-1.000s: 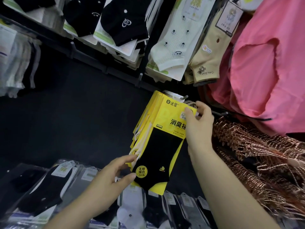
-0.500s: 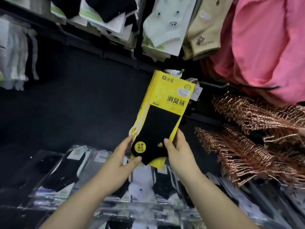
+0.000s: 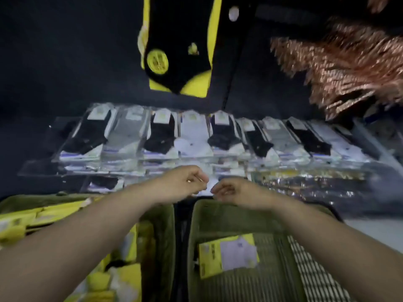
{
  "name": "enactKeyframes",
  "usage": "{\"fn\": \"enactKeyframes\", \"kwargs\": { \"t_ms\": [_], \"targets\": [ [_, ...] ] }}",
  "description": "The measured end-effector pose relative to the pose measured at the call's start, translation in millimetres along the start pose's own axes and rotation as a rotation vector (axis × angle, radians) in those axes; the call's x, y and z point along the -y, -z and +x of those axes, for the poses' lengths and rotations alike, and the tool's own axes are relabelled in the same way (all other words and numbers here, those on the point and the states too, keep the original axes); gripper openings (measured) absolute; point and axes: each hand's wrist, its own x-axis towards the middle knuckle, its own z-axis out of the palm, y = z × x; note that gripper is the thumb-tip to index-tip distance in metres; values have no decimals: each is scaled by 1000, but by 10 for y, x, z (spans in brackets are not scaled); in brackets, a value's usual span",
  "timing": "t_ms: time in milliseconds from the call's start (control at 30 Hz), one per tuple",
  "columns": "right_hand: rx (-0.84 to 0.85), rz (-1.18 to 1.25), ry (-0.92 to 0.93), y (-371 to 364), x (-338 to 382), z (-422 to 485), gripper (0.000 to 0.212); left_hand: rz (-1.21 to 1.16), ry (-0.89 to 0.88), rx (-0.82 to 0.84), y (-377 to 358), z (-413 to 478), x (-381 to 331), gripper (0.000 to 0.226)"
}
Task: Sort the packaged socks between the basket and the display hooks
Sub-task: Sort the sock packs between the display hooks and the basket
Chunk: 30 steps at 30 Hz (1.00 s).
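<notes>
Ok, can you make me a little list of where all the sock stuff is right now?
hanging pack: yellow, black sock, hangs up top
left basket: many yellow packs
right basket: one white-sock pack
shelf row: clear packs, black, grey and white socks
left grip: loosely curled, holds nothing
right grip: same, close beside it, above the baskets' far rims

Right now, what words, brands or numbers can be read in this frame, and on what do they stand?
No text is legible; the frame is motion-blurred.
Print on the round yellow sticker of the hanging yellow pack: blurred.
Print on the header cards of the shelved sock packs: too small, blurred.
Print on the yellow-and-white pack in the right basket: blurred.
</notes>
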Motion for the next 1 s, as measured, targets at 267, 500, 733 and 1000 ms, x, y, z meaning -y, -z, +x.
{"fn": "enactKeyframes", "kwargs": {
  "t_ms": [267,500,733,1000],
  "targets": [
    [293,-474,-138,-875,-1571,60,76,360,0,276,-808,124,496,19],
    [319,-525,95,-1343,-1891,420,90,577,-137,191,-806,208,700,24],
    [331,-408,100,-1668,-1594,613,61,720,-264,265,-825,232,928,24],
    [391,-304,-32,-1741,-1512,661,28,989,-513,424,-742,246,1126,28]
  ]
}}
